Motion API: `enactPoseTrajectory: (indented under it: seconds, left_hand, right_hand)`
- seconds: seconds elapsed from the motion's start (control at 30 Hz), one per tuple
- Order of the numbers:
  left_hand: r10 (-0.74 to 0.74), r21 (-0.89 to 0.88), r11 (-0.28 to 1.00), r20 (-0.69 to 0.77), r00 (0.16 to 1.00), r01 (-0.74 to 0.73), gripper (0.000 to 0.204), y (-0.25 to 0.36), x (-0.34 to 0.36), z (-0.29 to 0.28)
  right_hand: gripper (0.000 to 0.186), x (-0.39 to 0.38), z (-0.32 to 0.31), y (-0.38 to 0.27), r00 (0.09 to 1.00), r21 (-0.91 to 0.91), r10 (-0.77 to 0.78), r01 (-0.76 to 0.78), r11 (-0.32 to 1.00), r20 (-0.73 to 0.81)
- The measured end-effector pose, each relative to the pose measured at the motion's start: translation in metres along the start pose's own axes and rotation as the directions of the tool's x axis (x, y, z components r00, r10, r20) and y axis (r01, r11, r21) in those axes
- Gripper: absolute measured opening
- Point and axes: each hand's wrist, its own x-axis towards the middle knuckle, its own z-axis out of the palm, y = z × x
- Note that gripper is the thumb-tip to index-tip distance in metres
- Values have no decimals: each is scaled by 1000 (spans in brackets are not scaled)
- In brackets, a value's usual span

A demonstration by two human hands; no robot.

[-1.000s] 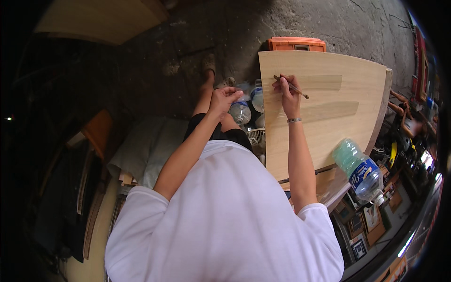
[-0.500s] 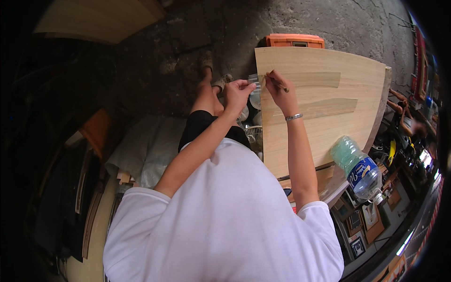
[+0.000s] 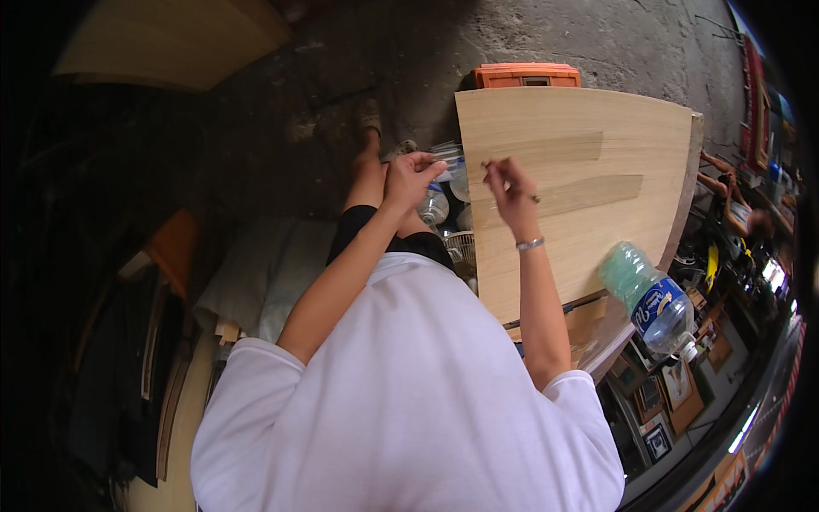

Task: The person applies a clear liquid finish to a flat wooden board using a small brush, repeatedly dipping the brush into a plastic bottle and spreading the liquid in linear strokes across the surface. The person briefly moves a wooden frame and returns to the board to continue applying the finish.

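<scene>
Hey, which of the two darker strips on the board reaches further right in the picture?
The lower strip, nearer the large plastic bottle; its right end goes beyond that of the upper strip.

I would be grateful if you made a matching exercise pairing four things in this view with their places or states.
Things:
1. right hand
2. orange case
3. plastic bottle
4. silver wristband

Places or states:
A. at the far edge of the pale board
B. worn at the right wrist
C. holding a slim tool
D. wrapped with a blue label

Pairs: 1-C, 2-A, 3-D, 4-B
</scene>
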Motion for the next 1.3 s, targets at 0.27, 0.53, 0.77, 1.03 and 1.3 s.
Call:
enactPoseTrajectory:
  seconds: [0.27,0.53,0.77,1.03,1.3]
  left_hand:
    - [-92,-16,996,1,996,92,16,-10,1,-38]
    - [-49,-18,999,-19,999,48,16,-6,2,2]
    - [19,77,997,-106,994,-10,16,-11,2,25]
    - [-13,46,999,-58,998,15,15,-9,5,25]
    - [6,8,1000,-3,1000,-6,18,-2,-1,13]
  right_hand:
    - [13,45,3,32,993,366,92,-59,929,-72]
    - [8,29,5,19,997,27,-75,74,997,27]
    - [9,36,1,-1,971,-237,-196,224,945,134]
    - [9,40,2,-9,969,-182,-154,189,965,194]
    - [5,-6,1,-8,958,-153,-200,233,960,205]
